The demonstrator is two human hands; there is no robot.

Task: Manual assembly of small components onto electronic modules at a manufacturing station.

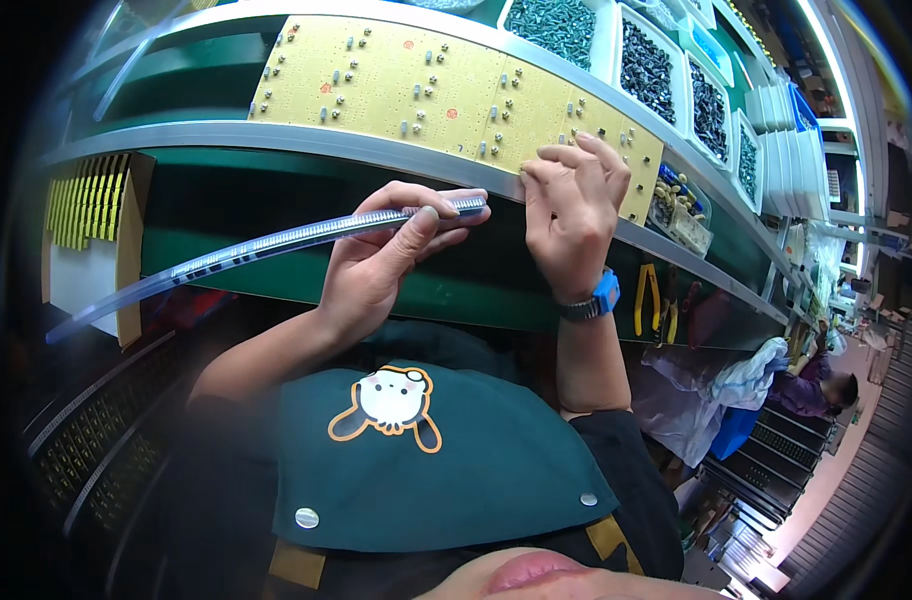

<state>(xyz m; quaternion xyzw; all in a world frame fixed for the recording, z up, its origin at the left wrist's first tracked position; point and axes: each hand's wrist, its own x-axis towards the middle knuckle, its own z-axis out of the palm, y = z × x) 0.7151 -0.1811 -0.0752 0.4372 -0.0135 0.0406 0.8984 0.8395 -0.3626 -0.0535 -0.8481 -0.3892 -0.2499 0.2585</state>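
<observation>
A long clear plastic component tube (pixel 266 238), filled with a row of small parts, lies across my left hand (pixel 381 245). Thumb and fingers close round it near its right end, and the rest slopes down to the left. My right hand (pixel 576 205), a blue strap (pixel 604 293) on its wrist, is raised over the near edge of a yellow circuit board panel (pixel 376 85). Its thumb and forefinger are drawn together, the other fingers bent; anything between them is too small to make out. Small metal and grey parts stand in rows on the panel.
Metal rails (pixel 306 140) edge the panel. White bins (pixel 648 65) of small components stand beyond it at the right. Yellow-handled pliers (pixel 646 300) hang right of my wrist. A cardboard box (pixel 126 260) with yellow boards stands left. Another person (pixel 816 385) is far right.
</observation>
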